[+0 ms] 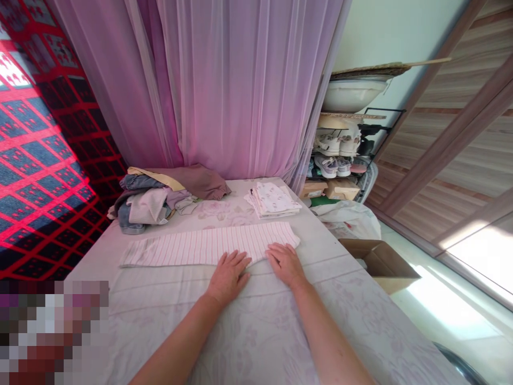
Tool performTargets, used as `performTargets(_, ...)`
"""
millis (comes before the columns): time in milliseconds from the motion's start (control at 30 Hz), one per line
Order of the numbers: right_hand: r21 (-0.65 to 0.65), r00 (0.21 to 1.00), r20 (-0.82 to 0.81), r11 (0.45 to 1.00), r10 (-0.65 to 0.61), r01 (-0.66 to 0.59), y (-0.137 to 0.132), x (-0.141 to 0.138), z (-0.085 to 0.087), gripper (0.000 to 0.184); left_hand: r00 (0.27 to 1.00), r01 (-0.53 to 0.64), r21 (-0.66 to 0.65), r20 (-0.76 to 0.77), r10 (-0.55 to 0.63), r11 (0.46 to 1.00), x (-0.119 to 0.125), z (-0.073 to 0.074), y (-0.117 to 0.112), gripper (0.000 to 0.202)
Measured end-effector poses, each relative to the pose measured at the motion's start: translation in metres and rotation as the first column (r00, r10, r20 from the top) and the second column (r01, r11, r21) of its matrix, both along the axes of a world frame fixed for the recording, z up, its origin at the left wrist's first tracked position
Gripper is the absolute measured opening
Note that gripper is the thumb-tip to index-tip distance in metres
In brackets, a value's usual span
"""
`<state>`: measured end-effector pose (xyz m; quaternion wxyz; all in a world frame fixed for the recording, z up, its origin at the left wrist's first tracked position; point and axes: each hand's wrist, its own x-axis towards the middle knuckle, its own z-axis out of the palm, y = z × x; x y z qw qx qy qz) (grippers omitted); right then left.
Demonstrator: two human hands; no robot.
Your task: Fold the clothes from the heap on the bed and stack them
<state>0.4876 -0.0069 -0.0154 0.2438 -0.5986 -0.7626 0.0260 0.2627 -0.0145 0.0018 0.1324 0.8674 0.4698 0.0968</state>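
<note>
A pair of striped pants [188, 245], white with pink lines and folded lengthwise into a long strip, lies flat across the bed. My left hand [229, 274] rests palm down on its near edge, fingers stretched out. Flat on the same cloth near its right end is my right hand [284, 263], with its fingers also extended. Neither hand grips anything. Behind the strip, to the right, sits a stack of folded printed clothes [274, 199]. A loose heap of clothes [160, 198] in brown, grey and denim blue lies at the back left.
The bed [256, 326] has a pale floral sheet. Purple curtains [240, 91] hang behind it, and a red-and-black patterned cloth [52, 160] hangs at left. On the right stand a shoe rack [340, 155], an open cardboard box [385, 262] and wooden wardrobe doors [441, 144].
</note>
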Motion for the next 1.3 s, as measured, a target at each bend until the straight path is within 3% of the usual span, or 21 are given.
performTargets(200, -0.029, 0.958, 0.077, 0.959, -0.277, 0.28, 0.004, 0.015, 0.006, 0.033, 1.0, 0.018, 0.031, -0.01, -0.017, 0.999, -0.004, -0.005, 0.001, 0.044)
performTargets(400, 0.087, 0.959, -0.066, 0.955, -0.277, 0.282, 0.004, 0.023, -0.002, 0.033, 1.0, 0.016, 0.07, -0.002, -0.016, 0.997, -0.003, -0.011, 0.0, 0.043)
performTargets(500, 0.162, 0.922, -0.156, 0.912, -0.354, 0.377, 0.011, 0.03, -0.002, 0.038, 1.0, 0.007, 0.092, 0.01, -0.008, 0.996, -0.002, -0.012, 0.0, 0.041)
performTargets(567, 0.109, 0.878, -0.176, 0.878, -0.445, 0.466, 0.024, 0.037, 0.003, 0.043, 1.0, 0.002, 0.09, 0.005, -0.002, 0.996, -0.001, -0.012, 0.0, 0.041)
performTargets(700, -0.222, 0.833, -0.045, 0.819, -0.551, 0.53, 0.065, 0.05, 0.025, 0.053, 1.0, -0.005, 0.079, -0.007, 0.006, 0.997, 0.0, -0.01, 0.0, 0.042)
performTargets(800, -0.317, 0.862, 0.008, 0.816, -0.507, 0.483, 0.089, 0.056, 0.039, 0.048, 1.0, -0.01, 0.101, 0.004, 0.009, 0.995, 0.0, -0.011, -0.001, 0.042)
performTargets(900, -0.317, 0.902, 0.009, 0.854, -0.432, 0.413, 0.097, 0.058, 0.046, 0.026, 1.0, -0.009, 0.116, 0.015, 0.008, 0.993, 0.0, -0.014, -0.001, 0.042)
performTargets(1000, -0.266, 0.93, -0.014, 0.898, -0.368, 0.352, 0.089, 0.058, 0.046, 0.017, 1.0, -0.012, 0.118, 0.021, 0.009, 0.993, 0.0, -0.016, 0.0, 0.042)
performTargets(1200, -0.232, 0.971, -0.135, 0.959, -0.198, 0.163, 0.065, 0.055, 0.038, 0.024, 1.0, -0.014, 0.117, 0.025, 0.011, 0.993, 0.0, -0.015, 0.0, 0.042)
performTargets(1300, -0.232, 0.98, -0.045, 0.957, -0.191, 0.176, 0.063, 0.052, 0.037, 0.023, 1.0, -0.013, 0.096, 0.016, 0.012, 0.995, 0.0, -0.012, -0.001, 0.042)
